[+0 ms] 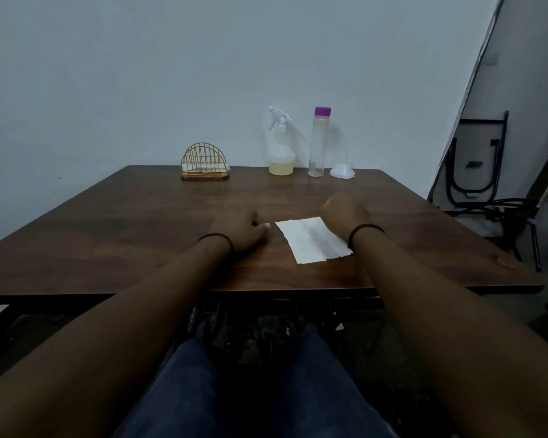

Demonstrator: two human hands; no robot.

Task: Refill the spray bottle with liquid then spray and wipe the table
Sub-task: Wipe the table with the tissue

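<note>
From the head view, the left hand (239,230) rests on the wooden table (108,222) just left of the white tissue (314,238), its fingers loosely curled with nothing in them and the thumb tip pointing toward the tissue without clearly touching it. The right hand (344,213) sits at the tissue's right edge, seen from the back with the fingers folded under and out of sight, so whether it holds or presses anything cannot be told; its wrist overlaps the tissue's near right corner. Each wrist carries a dark band. The dim light blurs the fingers of both hands. The tissue lies flat, rectangular, with a greyish streak down its middle. Well beyond the tissue, at the table's far edge, stands the spray bottle (280,147), upright, with a white trigger head and pale yellow liquid filling its lower part. Just right of it stands a tall clear bottle (318,143) with a purple cap, nearly empty, and right of that a white funnel (342,170) set mouth-down. Far left of the tissue's line, a gold wire napkin holder (204,161) holds a few napkins.
</note>
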